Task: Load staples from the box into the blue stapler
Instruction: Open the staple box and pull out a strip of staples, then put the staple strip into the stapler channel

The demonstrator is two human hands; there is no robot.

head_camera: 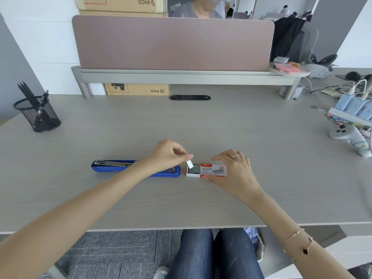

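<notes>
Nearest the desk's (181, 208) front edge, the staple box (207, 170) lies flat, a little right of centre, its tray slid out toward the left with grey staples (195, 168) showing. The right hand (231, 170) rests over the box's right end, fingers spread and pressing on it, apparently to keep it from sliding while the tray is worked. The left hand (171, 155) pinches the white end flap (189, 164) between thumb and forefinger, lifting it clear of the staples; likely clearing access for a strip. Just left of the box, touching or nearly so, the blue stapler (112, 166) lies opened flat, its metal channel facing up, ready for loading; the left forearm crosses over it. No staples in it yet, as far as can be seen. Farther back: a mesh pencil cup (38, 115) at the left edge, a grey controller (346, 135) and chargers at the right, a pink divider panel (173, 43) along the rear edge, cardboard cartons behind.
</notes>
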